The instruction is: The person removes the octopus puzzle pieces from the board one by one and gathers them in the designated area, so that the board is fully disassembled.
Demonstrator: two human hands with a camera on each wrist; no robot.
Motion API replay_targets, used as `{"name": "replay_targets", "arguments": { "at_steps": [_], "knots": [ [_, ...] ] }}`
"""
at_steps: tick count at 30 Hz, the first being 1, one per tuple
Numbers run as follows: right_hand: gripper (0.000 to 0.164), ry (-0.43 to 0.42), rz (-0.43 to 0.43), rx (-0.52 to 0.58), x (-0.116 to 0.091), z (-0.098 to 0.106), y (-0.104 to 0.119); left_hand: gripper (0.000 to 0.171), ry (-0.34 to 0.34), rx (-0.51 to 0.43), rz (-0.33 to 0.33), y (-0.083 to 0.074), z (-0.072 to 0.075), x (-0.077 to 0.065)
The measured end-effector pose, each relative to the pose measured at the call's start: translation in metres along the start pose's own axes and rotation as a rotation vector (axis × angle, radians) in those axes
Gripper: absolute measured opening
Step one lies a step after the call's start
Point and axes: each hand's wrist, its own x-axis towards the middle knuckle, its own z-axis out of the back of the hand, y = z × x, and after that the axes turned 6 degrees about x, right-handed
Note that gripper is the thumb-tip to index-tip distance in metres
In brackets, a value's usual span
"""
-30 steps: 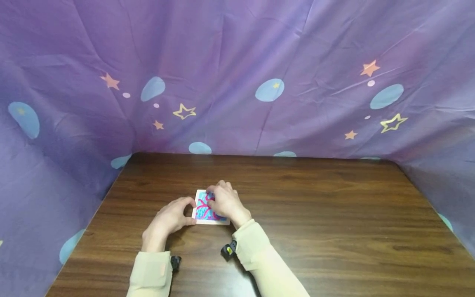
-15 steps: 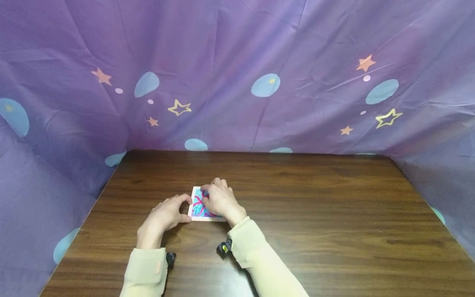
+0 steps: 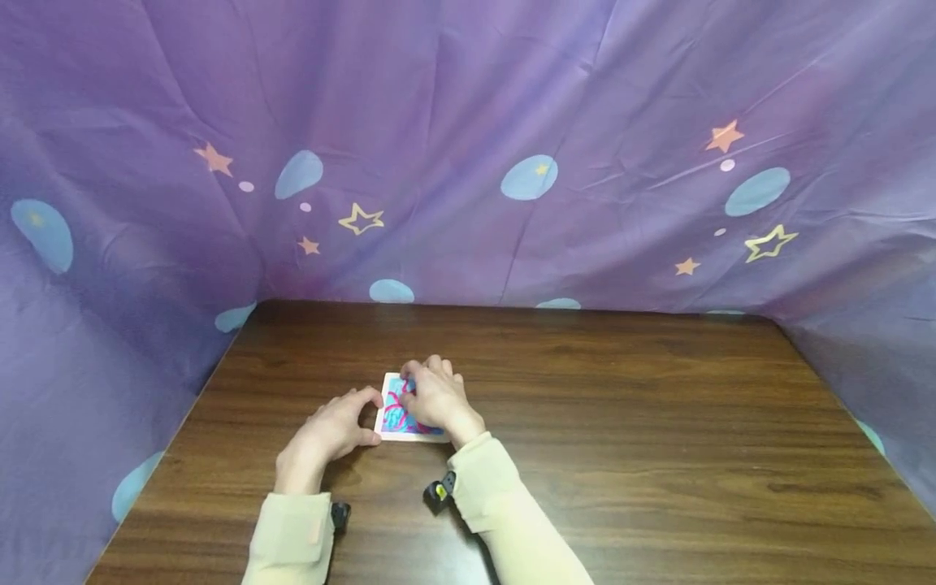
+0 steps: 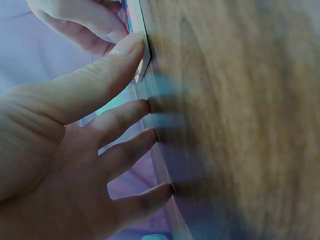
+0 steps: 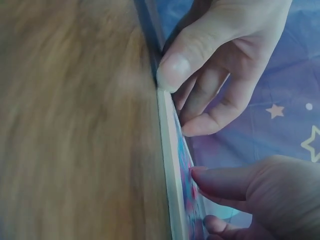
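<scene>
A small, thin, square panel [image 3: 398, 417] with a white border and a blue, pink and purple pattern lies flat on the brown wooden table [image 3: 621, 431], left of centre. At its left side, my left hand [image 3: 332, 426] touches the edge, thumb at the near corner and index finger farther up. The other left fingertips rest on the table in the left wrist view. My right hand [image 3: 442, 398] lies over the panel's right part and hides it, with thumb and index finger touching the patterned face. Between those two digits the pattern shows.
A purple cloth [image 3: 439, 122] printed with stars and blue ovals hangs behind the table and along both sides. Small black cameras sit at the left wrist [image 3: 340, 516] and the right wrist [image 3: 439, 491].
My right hand has shifted slightly left over the panel. My left hand keeps its place at the panel's left edge. The head view has swayed a little and come back.
</scene>
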Motion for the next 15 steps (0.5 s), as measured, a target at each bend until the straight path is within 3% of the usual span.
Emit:
{"name": "replay_targets", "arguments": {
  "at_steps": [8,15],
  "knots": [
    [0.026,-0.014,-0.041,0.014,0.0021,-0.0012,0.0012,0.042,0.006,0.002,-0.005,-0.0024,0.0016,-0.0004],
    [0.033,-0.01,-0.016,0.032,0.0035,-0.0042,0.0,0.042,-0.001,0.002,-0.005,0.0,0.0013,0.0]
  ]
}}
